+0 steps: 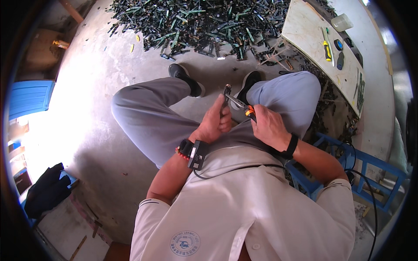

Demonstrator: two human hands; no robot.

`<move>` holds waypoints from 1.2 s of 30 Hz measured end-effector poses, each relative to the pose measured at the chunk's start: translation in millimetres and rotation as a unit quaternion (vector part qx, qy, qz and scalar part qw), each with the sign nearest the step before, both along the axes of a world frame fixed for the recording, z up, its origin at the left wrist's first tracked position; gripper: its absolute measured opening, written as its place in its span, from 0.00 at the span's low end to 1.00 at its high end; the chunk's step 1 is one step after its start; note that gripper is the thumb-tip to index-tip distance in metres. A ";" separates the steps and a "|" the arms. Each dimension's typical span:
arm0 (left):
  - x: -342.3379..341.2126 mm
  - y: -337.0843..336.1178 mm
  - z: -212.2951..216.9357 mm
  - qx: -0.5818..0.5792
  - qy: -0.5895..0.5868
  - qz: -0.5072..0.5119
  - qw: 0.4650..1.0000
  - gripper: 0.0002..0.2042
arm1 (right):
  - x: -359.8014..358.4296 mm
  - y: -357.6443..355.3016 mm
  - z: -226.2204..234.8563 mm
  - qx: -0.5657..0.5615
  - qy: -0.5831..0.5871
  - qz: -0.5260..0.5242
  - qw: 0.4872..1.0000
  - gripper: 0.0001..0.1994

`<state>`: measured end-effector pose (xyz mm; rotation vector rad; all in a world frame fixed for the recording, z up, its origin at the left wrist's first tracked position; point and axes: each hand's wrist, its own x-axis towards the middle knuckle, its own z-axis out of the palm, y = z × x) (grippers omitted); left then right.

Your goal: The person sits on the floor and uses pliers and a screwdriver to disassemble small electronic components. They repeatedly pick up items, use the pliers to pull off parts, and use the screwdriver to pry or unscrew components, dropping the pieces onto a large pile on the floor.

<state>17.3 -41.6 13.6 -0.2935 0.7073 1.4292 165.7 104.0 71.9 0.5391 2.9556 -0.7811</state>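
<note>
My left hand (214, 121) is closed around a small dark narrow part (226, 92), which stands upright with its top end above the thumb. In my right hand (269, 126) are pliers (236, 102) with orange and black handles. Their metal jaws reach left to the dark part, near its upper end; whether they grip it is too small to tell. Both hands are held over my lap, between my spread knees. Most of the dark part is hidden in my left fingers, so its exact kind does not show.
Beyond my feet a large heap of dark narrow parts (196, 26) covers the floor. At the right a pale board (311, 37) bears a yellow-handled screwdriver (327, 51), a dark-handled tool (340, 61) and a translucent cup (342, 22). A blue frame (374, 167) and a black cable (374, 204) are beside my right arm.
</note>
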 end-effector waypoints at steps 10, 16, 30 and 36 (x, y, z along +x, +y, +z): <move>-5.5 -1.7 3.3 0.049 -0.035 0.022 0.998 0.27 | -6.2 15.7 18.4 -0.727 -0.141 -0.219 0.635 0.12; -6.3 -1.2 1.0 0.036 -0.019 0.017 0.999 0.27 | -9.7 14.5 27.2 -0.785 -0.152 -0.186 0.571 0.12; -4.0 2.4 13.1 -0.015 0.024 0.028 0.999 0.27 | -19.8 -5.4 15.9 -0.866 -0.153 -0.181 0.440 0.16; -5.4 2.5 12.1 -0.011 0.024 0.014 1.000 0.27 | -23.5 -10.3 9.9 -0.889 -0.093 -0.166 0.417 0.17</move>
